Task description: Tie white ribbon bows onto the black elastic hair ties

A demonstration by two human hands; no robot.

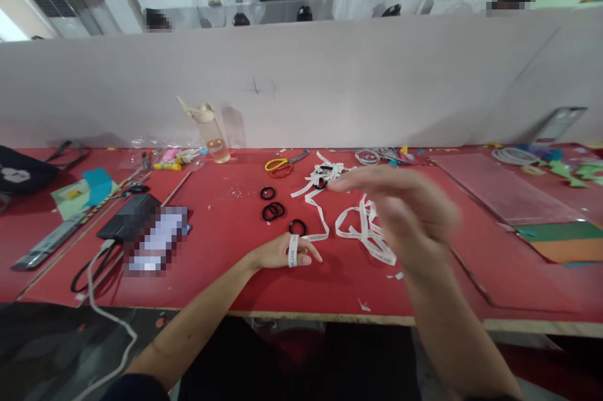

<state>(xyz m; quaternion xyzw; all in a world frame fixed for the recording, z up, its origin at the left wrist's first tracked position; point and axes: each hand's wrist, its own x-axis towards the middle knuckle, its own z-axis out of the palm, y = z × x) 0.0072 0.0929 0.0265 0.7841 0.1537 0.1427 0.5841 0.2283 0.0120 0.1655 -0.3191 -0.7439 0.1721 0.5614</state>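
My left hand [274,253] is low over the red table, with a white printed ribbon [293,251] passing across it. Its fingers are curled and the thumb lies against the ribbon, while the index finger points right. Just beyond that hand is a black ring [298,227], like a hair tie. The ribbon runs on to a loose white heap [370,231]. My right hand [414,206] is raised above the table, smeared by motion, fingers toward the left. Whether it grips anything is unclear. Past its fingertips lies a pile of cut ribbon pieces [328,170] with black rings among them.
More black rings [273,210] lie left of the ribbon. Yellow-handled scissors [285,164] lie behind them. A water bottle [211,134] stands near the white partition [301,87]. A phone [157,241] and white cable [101,310] are at left. Coloured sheets [556,241] lie at right.
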